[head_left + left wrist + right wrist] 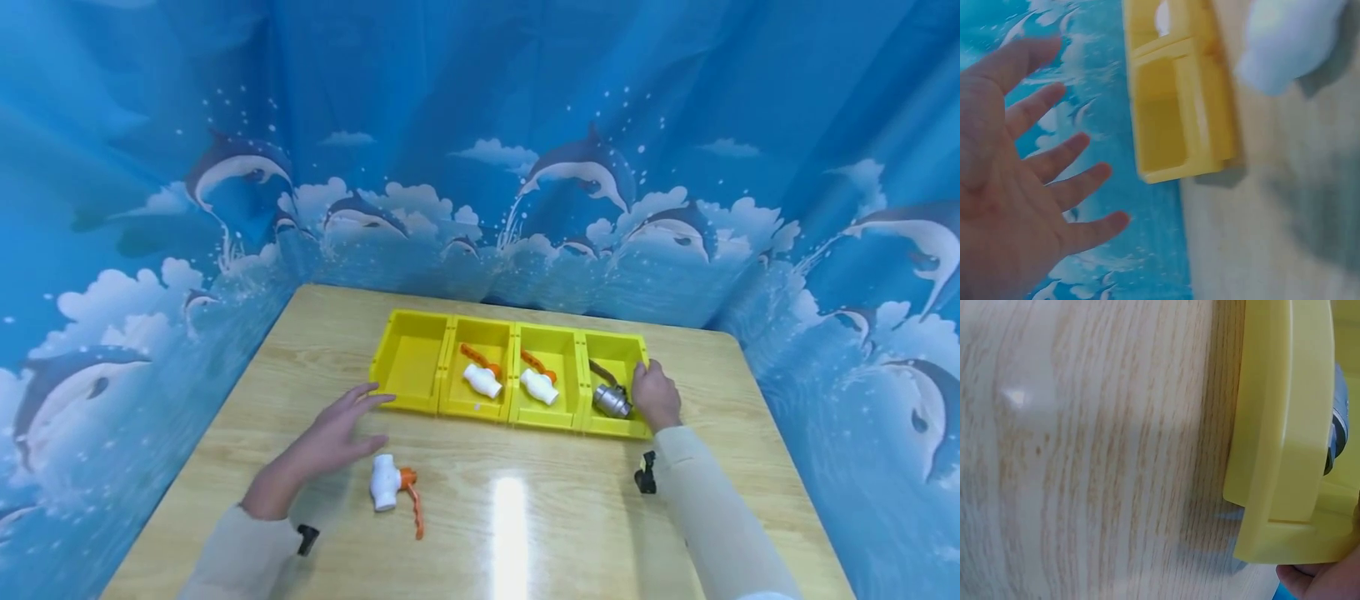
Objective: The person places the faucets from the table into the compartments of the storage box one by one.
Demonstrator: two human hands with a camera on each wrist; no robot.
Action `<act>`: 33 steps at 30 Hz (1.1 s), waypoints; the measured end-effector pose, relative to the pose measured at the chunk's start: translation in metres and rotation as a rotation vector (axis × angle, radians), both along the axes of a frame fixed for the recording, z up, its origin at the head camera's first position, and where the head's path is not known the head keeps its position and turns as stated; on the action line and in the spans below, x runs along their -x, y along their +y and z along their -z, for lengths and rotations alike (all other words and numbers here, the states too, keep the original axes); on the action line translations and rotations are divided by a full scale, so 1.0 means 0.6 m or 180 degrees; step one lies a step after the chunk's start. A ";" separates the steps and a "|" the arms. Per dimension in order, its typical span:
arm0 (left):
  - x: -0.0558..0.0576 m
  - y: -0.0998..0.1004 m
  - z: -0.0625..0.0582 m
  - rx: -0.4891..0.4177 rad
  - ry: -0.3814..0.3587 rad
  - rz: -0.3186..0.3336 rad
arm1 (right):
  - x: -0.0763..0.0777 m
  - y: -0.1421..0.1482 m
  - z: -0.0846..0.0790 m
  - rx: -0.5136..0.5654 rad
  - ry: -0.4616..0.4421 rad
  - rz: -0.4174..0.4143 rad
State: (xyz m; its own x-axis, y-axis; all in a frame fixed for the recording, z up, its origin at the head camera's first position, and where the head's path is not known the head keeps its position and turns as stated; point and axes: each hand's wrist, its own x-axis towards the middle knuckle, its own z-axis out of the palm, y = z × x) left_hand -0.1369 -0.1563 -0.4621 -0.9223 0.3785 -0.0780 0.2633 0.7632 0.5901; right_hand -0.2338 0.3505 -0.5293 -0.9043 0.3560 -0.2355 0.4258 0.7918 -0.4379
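Observation:
A row of joined yellow bins (408, 367) stands on the table. My right hand (657, 396) grips the right end wall of the row; the right wrist view shows fingertips (1294, 581) beneath that bin's rim (1300, 425). Beside the leftmost bin, my left hand (333, 437) hovers with fingers spread, holding nothing. Just right of its thumb, a white ball valve (385, 482) with an orange lever lies on the table. The two middle bins hold one similar white valve (482, 380) and another white valve (540, 386). A metal ball valve (612, 402) with a dark lever lies in the rightmost bin.
The wooden table (570, 517) reflects a bright strip of light near its front. A blue curtain (450, 125) printed with dolphins surrounds its back and sides. Small black devices, one a black clip (646, 473), sit at both wrists.

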 end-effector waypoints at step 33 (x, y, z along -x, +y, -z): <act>-0.037 0.028 0.102 0.0372 -0.0744 0.0627 | 0.001 0.000 0.001 -0.0014 0.0106 -0.0019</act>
State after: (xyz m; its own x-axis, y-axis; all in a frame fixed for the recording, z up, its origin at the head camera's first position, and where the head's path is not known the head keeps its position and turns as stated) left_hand -0.1150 -0.1393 -0.5233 -0.7842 0.5239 -0.3324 0.2804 0.7772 0.5634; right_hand -0.2346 0.3507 -0.5296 -0.9137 0.3516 -0.2037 0.4063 0.7963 -0.4482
